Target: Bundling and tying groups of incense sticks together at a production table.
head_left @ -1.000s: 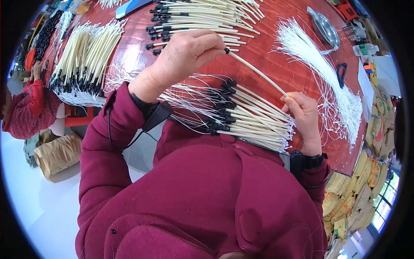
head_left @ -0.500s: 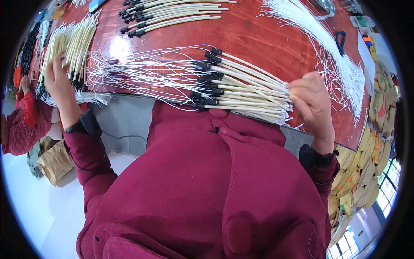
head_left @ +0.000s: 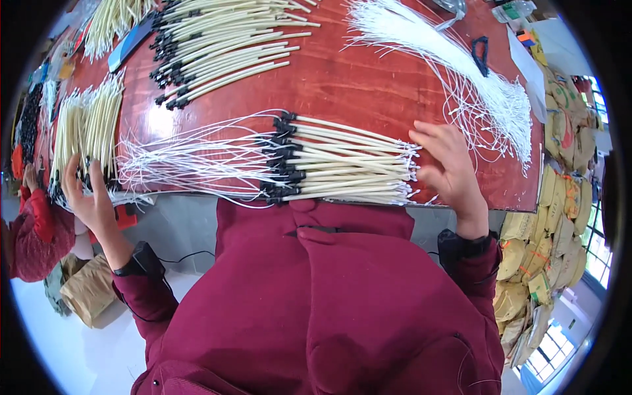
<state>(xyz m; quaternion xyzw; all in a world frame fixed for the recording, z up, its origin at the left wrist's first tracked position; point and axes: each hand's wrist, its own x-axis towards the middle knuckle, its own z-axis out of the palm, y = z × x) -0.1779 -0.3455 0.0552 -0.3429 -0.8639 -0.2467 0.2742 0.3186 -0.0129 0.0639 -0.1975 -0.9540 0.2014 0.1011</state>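
Clock directions are read from the near pile (head_left: 352, 161), 12 being straight across the table (head_left: 362, 85). Nearest stuff first: the left hand (head_left: 92, 205) is held out around 9 o'clock, by the near end of the left stack (head_left: 85, 128), thumb and fingers spread. Whether anything's being touched there can't be told. The right hand (head_left: 453, 170) is held at 3, just beside the white-tipped tube ends, fingers loosely curved, with a gap to the thumb. So the hands are well apart, and nothing can be seen clamped in either.

The near pile is laid along the table edge, with black clips (head_left: 284, 158) at its 9 o'clock end and white strings (head_left: 197, 161) fanned out past them. That lot looks pretty much strung, I'd say.

Left stack, toward 9–10: black ends are pointed at the edge and string is bunched below, so it's probably been done too.

Farther out, toward 10–11, is the far pile (head_left: 230, 46). Clips are fitted, but no string can be made out, so that looks like the part left over. Plenty of string is left as well: a big loose bundle (head_left: 454, 76) is spread toward 1–2.
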